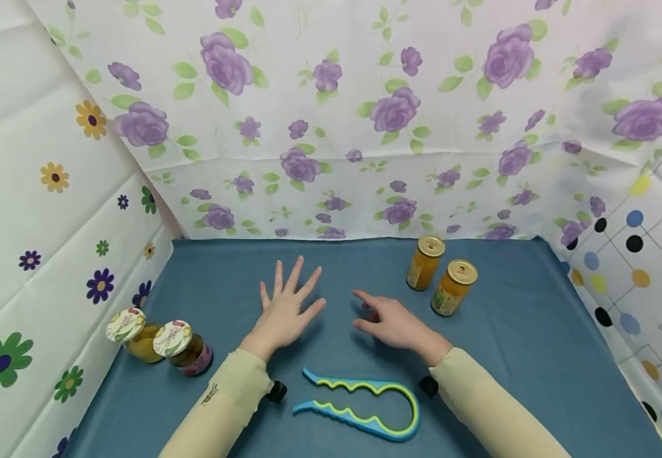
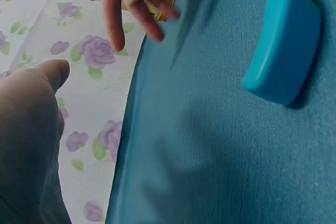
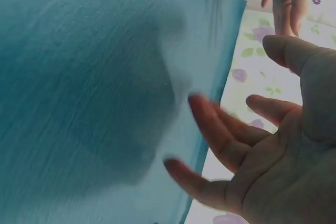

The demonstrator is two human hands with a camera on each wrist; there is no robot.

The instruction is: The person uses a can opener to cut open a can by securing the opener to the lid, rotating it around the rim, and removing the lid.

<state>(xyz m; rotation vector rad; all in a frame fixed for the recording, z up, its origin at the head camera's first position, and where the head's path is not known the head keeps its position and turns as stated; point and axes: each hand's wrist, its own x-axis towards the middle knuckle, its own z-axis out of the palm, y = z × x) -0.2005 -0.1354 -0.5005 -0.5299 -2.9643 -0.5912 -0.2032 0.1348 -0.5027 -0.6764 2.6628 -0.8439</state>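
Zero items held | left hand point(image 1: 285, 312) spread wide, right hand point(image 1: 393, 321) loose with extended index | blue U-shaped tool point(image 1: 414, 410) on surface point(image 1: 508, 356), 6 o'clock from hands | judged step: pre-contact | likely next need: reach toward 6 o'clock, then grip

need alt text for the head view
A person's left hand, fingers spread, and right hand, index finger extended, hover above a blue tabletop. Nearer the viewer lies a U-shaped blue tool with wavy green edges; two white-lidded glass jars stand left, two gold-lidded glass jars right.
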